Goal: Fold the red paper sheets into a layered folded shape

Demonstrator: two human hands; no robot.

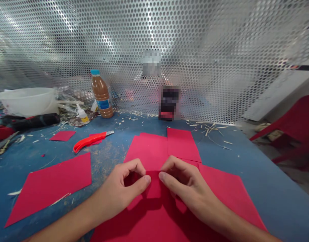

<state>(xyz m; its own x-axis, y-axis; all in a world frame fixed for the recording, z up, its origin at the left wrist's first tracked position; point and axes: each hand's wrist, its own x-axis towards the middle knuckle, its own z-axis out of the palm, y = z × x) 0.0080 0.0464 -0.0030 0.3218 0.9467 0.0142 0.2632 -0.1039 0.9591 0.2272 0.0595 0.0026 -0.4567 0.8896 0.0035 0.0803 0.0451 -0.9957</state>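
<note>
Between my two hands is a small piece of red paper (152,183), pinched along its top edge. My left hand (124,183) grips its left corner between thumb and forefinger. At the right corner, my right hand (186,183) pinches it the same way. Larger red sheets (149,225) lie beneath, and the small piece casts a shadow on them. Behind the hands, a red rectangle (183,143) overlaps another sheet. One more red sheet (58,178) lies apart on the left. The fingertips behind the held paper are partly hidden.
A red-handled utility knife (90,141) lies on the blue table (114,151), blade out. Behind it stand a brown-filled bottle (102,95) and a small glue bottle (82,114). A white basin (29,102) is far left. Perforated metal (207,60) closes off the back; straw scraps (212,129) are scattered.
</note>
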